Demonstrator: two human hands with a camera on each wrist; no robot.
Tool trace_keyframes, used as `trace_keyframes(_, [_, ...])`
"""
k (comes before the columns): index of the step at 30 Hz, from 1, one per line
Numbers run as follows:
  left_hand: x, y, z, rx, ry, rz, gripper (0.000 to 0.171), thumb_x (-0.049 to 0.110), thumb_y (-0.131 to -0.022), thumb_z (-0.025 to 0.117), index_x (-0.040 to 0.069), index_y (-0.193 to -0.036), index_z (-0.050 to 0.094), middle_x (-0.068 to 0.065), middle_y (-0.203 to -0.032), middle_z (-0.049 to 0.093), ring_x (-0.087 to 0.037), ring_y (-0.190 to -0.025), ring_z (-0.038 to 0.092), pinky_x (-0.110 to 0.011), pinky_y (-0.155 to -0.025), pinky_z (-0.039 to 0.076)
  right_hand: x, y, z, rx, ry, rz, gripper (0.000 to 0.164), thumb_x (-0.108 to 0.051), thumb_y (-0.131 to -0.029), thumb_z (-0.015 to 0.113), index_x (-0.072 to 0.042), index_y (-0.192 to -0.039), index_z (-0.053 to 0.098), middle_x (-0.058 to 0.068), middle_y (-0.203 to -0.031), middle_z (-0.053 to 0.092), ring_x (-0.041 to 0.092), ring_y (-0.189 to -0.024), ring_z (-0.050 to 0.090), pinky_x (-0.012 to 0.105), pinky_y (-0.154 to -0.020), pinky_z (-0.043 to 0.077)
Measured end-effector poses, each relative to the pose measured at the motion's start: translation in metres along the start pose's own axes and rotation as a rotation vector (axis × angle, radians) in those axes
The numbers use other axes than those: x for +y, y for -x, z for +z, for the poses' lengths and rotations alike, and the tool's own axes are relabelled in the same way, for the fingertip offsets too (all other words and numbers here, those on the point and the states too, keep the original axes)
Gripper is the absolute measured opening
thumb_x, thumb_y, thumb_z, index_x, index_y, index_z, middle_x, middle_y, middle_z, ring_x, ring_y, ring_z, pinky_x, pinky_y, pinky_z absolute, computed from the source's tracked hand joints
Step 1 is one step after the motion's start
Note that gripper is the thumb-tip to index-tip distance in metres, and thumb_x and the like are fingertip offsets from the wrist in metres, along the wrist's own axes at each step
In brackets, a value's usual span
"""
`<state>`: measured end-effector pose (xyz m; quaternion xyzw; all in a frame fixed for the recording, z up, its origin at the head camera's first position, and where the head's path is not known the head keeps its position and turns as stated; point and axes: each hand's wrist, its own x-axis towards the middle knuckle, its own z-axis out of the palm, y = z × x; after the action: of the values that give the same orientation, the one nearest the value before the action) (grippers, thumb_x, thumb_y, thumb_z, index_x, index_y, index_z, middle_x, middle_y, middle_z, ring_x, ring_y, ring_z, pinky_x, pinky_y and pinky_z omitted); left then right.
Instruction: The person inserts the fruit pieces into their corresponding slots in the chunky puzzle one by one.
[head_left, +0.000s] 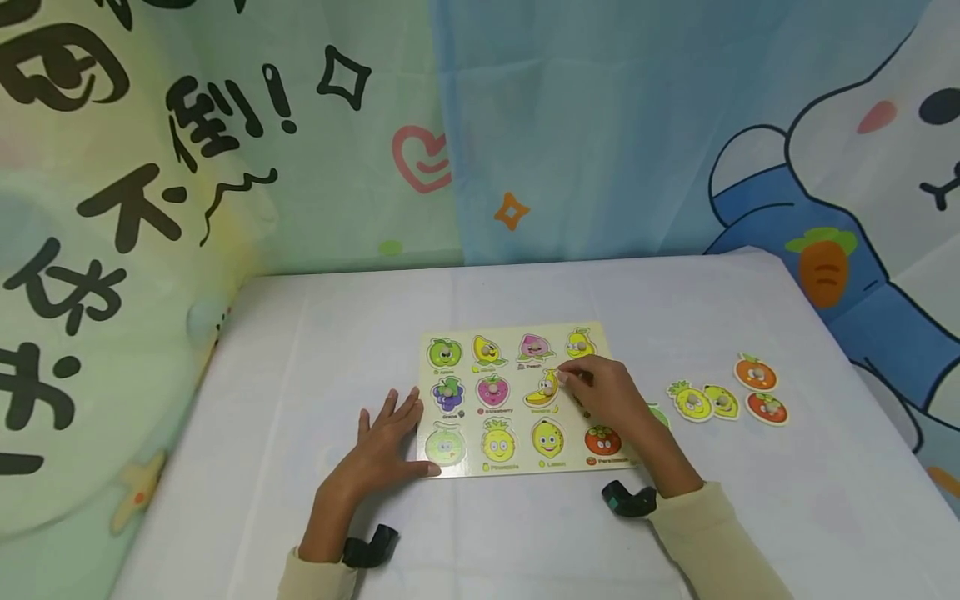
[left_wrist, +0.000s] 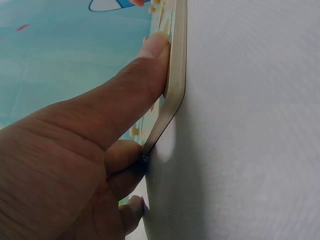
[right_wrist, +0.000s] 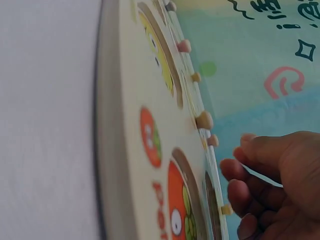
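Observation:
A fruit puzzle board (head_left: pixel 468 429) lies flat on the table. My left hand (head_left: pixel 386 450) has its fingers spread along the board's left edge. Its thumb (left_wrist: pixel 153 47) rests on top at the near left corner. Over the right side of the board is my right hand (head_left: pixel 611 396), with its fingertips close to the banana piece (head_left: pixel 542 390). In the right wrist view its fingers (right_wrist: pixel 237 192) are loosely bent with nothing between them, beside a wooden knob (right_wrist: pixel 213 140). Knobbed pieces such as the grape piece (head_left: pixel 448 393) and strawberry piece (head_left: pixel 492 391) sit in the board's upper rows.
Loose pieces lie right of the board: a pineapple (head_left: pixel 692 402), a lemon (head_left: pixel 723 402), an orange fruit (head_left: pixel 755 373) and a red-orange fruit (head_left: pixel 767 408). A green piece (head_left: pixel 659 415) shows partly behind the right wrist. A printed curtain (head_left: pixel 585 150) hangs behind the white-covered table (head_left: pixel 337 333).

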<state>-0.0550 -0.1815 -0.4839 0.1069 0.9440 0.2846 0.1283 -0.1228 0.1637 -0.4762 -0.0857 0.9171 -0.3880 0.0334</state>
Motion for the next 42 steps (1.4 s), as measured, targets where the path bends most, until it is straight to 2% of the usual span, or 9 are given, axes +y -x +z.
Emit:
trace_keyframes(6, [0.000,0.001,-0.001,0.002,0.005,-0.002,0.103,0.037,-0.066,0.089,0.011,-0.151,0.036,0.003,-0.160,0.020,-0.025,-0.148,0.002,-0.059,-0.113,-0.006,0.005,0.000,-0.007,0.086,-0.019,-0.035,0.023,-0.017,-0.095,0.064,-0.004,-0.115,0.070,0.007,-0.098,0.066,0.019,-0.076,0.055,0.029,-0.061,0.048])
trace_keyframes(9, [-0.001,0.001,-0.001,-0.001,0.005,-0.002,0.103,0.038,-0.067,0.089,0.011,-0.151,0.035,0.004,-0.160,0.019,-0.024,-0.148,0.001,-0.059,-0.113,-0.006,0.011,0.000,-0.014,0.122,-0.007,-0.013,0.025,-0.016,-0.097,0.062,-0.004,-0.117,0.068,0.007,-0.097,0.064,0.020,-0.077,0.054,0.028,-0.060,0.048])
trace_keyframes(21, [-0.002,0.000,0.000,-0.004,-0.002,0.003,0.103,0.038,-0.067,0.088,0.010,-0.151,0.035,0.004,-0.160,0.019,-0.024,-0.148,0.001,-0.058,-0.113,-0.007,0.037,0.002,-0.048,0.339,0.066,0.075,0.026,-0.015,-0.099,0.057,-0.003,-0.119,0.067,0.010,-0.102,0.066,0.022,-0.087,0.055,0.035,-0.069,0.047])
trace_keyframes(27, [-0.002,0.000,0.000,-0.012,0.001,-0.004,0.103,0.038,-0.067,0.088,0.011,-0.151,0.035,0.003,-0.160,0.019,-0.024,-0.148,0.001,-0.058,-0.113,-0.007,0.047,0.005,-0.066,0.392,0.082,0.160,0.028,-0.019,-0.099,0.056,-0.004,-0.120,0.068,0.013,-0.104,0.066,0.024,-0.088,0.052,0.037,-0.071,0.045])
trace_keyframes(31, [-0.001,0.001,-0.002,-0.015,0.009,-0.009,0.103,0.037,-0.067,0.089,0.010,-0.151,0.035,0.003,-0.160,0.019,-0.025,-0.148,0.002,-0.058,-0.113,-0.007,0.052,0.009,-0.073,0.408,0.087,0.167,0.028,-0.020,-0.099,0.058,-0.003,-0.117,0.070,0.013,-0.101,0.067,0.022,-0.084,0.051,0.036,-0.065,0.044])
trace_keyframes(34, [0.000,0.001,-0.002,-0.010,0.010,-0.003,0.103,0.038,-0.067,0.088,0.011,-0.151,0.035,0.003,-0.160,0.019,-0.025,-0.148,0.002,-0.058,-0.113,-0.007,0.057,0.013,-0.080,0.400,0.075,0.186,0.031,-0.022,-0.099,0.057,-0.002,-0.120,0.068,0.015,-0.103,0.066,0.024,-0.086,0.050,0.034,-0.067,0.041])
trace_keyframes(38, [0.000,0.000,-0.001,-0.010,0.017,0.005,0.102,0.039,-0.068,0.087,0.011,-0.151,0.035,0.003,-0.160,0.019,-0.026,-0.148,0.002,-0.059,-0.113,-0.007,0.065,0.020,-0.091,0.397,0.072,0.264,0.036,-0.025,-0.100,0.055,-0.002,-0.126,0.065,0.018,-0.110,0.064,0.026,-0.092,0.048,0.033,-0.072,0.039])
trace_keyframes(42, [0.000,0.001,-0.001,-0.012,0.013,0.000,0.102,0.039,-0.068,0.088,0.011,-0.151,0.035,0.003,-0.159,0.020,-0.026,-0.148,0.002,-0.059,-0.113,-0.007,0.074,0.026,-0.104,0.431,0.072,0.335,0.037,-0.025,-0.101,0.054,-0.003,-0.128,0.063,0.019,-0.114,0.063,0.026,-0.096,0.048,0.028,-0.072,0.040])
